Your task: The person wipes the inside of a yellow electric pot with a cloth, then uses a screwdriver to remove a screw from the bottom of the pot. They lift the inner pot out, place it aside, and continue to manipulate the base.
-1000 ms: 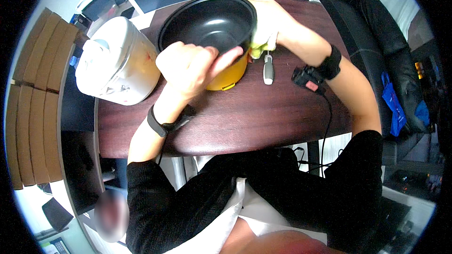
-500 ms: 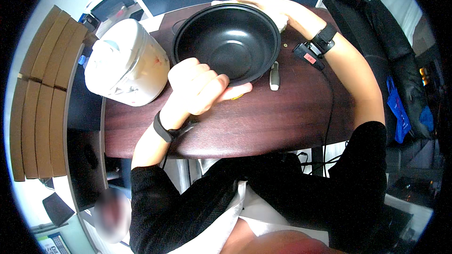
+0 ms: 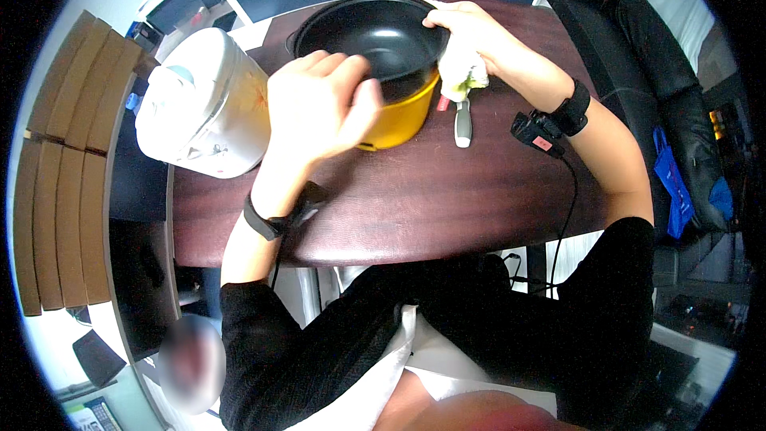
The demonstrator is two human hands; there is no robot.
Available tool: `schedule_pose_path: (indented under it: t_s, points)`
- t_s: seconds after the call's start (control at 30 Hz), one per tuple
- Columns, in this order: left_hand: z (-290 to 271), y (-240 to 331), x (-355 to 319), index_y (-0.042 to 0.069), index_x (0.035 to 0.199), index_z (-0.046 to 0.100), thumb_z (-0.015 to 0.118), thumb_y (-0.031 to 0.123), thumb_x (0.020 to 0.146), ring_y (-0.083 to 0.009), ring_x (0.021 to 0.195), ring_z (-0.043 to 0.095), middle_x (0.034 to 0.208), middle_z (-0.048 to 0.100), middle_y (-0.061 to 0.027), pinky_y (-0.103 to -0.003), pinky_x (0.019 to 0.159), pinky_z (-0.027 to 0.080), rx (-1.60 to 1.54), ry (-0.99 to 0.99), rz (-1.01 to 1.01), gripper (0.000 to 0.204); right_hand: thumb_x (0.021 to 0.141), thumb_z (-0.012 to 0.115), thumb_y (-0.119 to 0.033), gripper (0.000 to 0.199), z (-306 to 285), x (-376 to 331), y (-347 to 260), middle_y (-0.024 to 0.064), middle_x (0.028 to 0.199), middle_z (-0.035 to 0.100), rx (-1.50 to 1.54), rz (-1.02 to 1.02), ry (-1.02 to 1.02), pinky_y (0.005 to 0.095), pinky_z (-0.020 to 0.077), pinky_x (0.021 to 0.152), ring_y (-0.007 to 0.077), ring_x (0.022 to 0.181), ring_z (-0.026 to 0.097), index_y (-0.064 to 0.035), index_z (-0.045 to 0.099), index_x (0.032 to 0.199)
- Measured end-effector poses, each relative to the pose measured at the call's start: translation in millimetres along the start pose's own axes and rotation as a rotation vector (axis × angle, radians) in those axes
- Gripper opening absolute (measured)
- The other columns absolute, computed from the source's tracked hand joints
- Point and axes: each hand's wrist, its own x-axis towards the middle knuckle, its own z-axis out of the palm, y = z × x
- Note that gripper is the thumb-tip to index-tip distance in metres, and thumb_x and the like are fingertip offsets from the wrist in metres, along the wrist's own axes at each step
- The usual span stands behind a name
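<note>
A deep round pot (image 3: 399, 120), black inside with a yellow lower side, stands on the table in front of me. My left hand (image 3: 319, 100), slightly blurred, is over its near left side. The fingers are bent and the thumb is apart, with nothing visible between them; whether it touches the pot cannot be made out. At the right rim, my right hand (image 3: 471, 28) is closed on a crumpled white and pale green cloth (image 3: 463, 72), which hangs beside the pot. Below the cloth lies a tool with a grey and white handle (image 3: 463, 125); its other end is hidden.
A white rice cooker (image 3: 211, 104) with a closed lid stands left of the pot on the dark wood table (image 3: 447, 207). Stacked cardboard boxes (image 3: 64, 215) are at the far left. A black sofa (image 3: 670, 72) with a blue bag (image 3: 672, 183) is at the right. A cable runs from my right wrist.
The pot has tipped back and shifted up and left, showing its yellow side. My left hand has loosened from the rim; my right hand and the cloth have come round its right side.
</note>
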Motion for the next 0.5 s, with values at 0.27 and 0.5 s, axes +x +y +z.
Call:
schedule_pose_path:
  t_s: [0.27,0.5]
  points:
    - [51.1,40.7,18.9,0.012,0.054,0.048,0.065,0.03,0.086,-0.0216,0.039,0.053,0.046,0.051,-0.0052,-0.034,0.041,0.043,0.327,0.131,-0.087,0.04,0.093,0.054,-0.018,0.016,38.5,-36.0,-3.4,0.0016,0.067,0.056,0.196,-0.073,0.076,0.0248,0.0451,0.046,0.011,0.051,0.054,-0.0024,0.056,0.097]
    - [52.1,19.6,12.5,0.016,0.05,0.044,0.074,0.025,0.08,-0.0182,0.035,0.044,0.042,0.043,-0.0013,-0.03,0.039,0.035,0.305,0.298,0.04,0.043,0.098,0.052,-0.032,0.026,34.4,-22.4,12.2,-0.0007,0.072,0.058,0.334,-0.083,0.075,0.0218,0.0482,0.053,0.0075,0.058,0.056,-0.0075,0.059,0.099]
